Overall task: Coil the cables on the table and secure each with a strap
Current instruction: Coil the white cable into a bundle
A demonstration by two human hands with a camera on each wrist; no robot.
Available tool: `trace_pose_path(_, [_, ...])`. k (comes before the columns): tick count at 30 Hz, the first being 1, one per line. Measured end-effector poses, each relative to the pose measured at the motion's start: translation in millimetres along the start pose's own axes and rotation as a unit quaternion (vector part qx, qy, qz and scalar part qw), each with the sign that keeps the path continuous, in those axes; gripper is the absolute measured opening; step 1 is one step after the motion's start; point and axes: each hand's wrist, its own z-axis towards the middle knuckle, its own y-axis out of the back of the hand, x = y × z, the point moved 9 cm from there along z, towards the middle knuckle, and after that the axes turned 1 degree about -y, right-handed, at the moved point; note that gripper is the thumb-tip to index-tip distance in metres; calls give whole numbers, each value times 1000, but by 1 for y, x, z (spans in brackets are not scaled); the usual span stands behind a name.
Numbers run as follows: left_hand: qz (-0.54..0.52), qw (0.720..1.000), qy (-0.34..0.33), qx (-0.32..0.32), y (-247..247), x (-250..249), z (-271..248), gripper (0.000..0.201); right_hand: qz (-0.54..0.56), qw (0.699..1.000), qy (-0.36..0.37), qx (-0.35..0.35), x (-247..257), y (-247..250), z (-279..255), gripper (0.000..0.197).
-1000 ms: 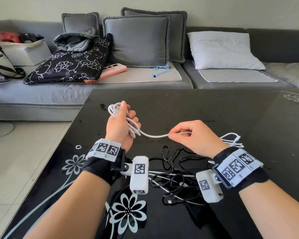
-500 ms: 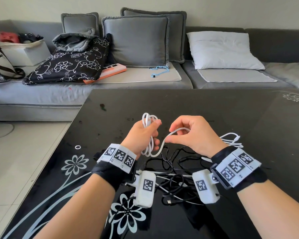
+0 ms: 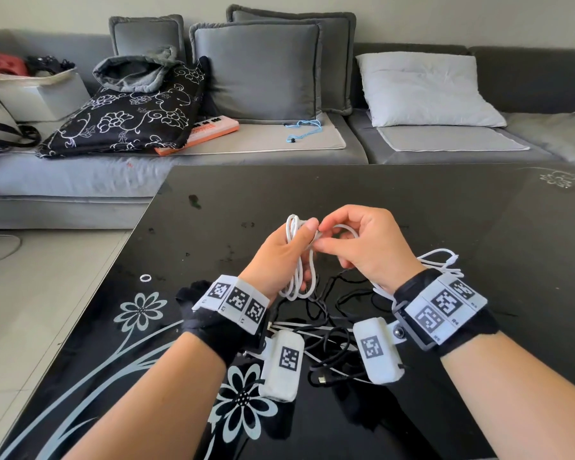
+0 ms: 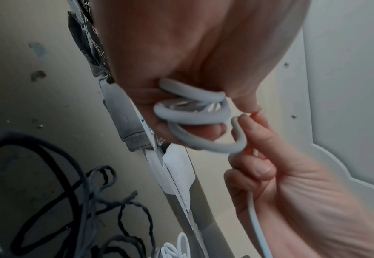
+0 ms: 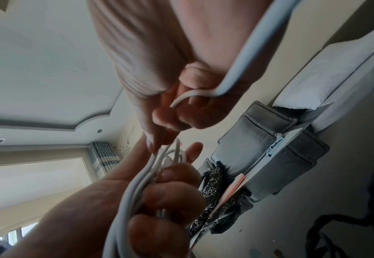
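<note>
My left hand [image 3: 304,235] grips a coil of white cable [image 3: 295,270] above the black glass table [image 3: 412,207], with loops hanging below the palm. My right hand [image 3: 322,242] pinches the same cable right beside the left thumb and lays a loop [image 3: 344,229] onto the coil. In the left wrist view the coil [image 4: 192,108] sits in my curled fingers, and the right hand [image 4: 281,183] holds a bend of the cable. In the right wrist view the loose strand [image 5: 243,57] runs back past my right palm. The cable's ends are hidden.
A tangle of black cables [image 3: 329,313] lies on the table under my wrists. Another white cable [image 3: 442,260] lies behind my right wrist. A small white ring [image 3: 145,278] rests near the table's left edge. A grey sofa [image 3: 263,144] with cushions stands behind.
My left hand has moved right and nearer with the coil, and both hands have met. The straight stretch of cable between them has closed into another loop.
</note>
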Motion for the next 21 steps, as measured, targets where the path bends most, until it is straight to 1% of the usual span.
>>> trace_pose_path(2, [1,1000,-5,-3,-2,2,2,37,10,1000,-8,-9,-1,-1,1,16])
trace_pose_path(4, [-9,1000,1,13,-7,4,2,56,9,1000,-11,-12,-2,-2,0,15])
trace_pose_path(5, [-15,1000,15,19,-9,7,2,64,9,1000,-11,-12,-2,-2,-1,15])
trace_pose_path(6, [-19,999,34,24,-11,9,2,66,10,1000,-9,-11,-1,-3,-2,15])
trace_pose_path(9, [-34,996,79,20,-14,15,-1,65,3,1000,8,-1,5,-7,-3,18])
trace_pose_path(11, [-40,995,87,21,-14,16,-3,65,-6,1000,11,4,6,-9,-3,22])
trace_pose_path(13, [-48,994,94,35,-15,16,-5,62,-26,1000,17,3,5,-9,-3,24])
trace_pose_path(17, [-49,992,102,52,-15,16,-5,58,-59,997,43,-14,4,-5,-3,27])
trace_pose_path(21, [-42,990,110,76,-18,15,-7,58,-76,996,37,-18,-2,-2,-1,28])
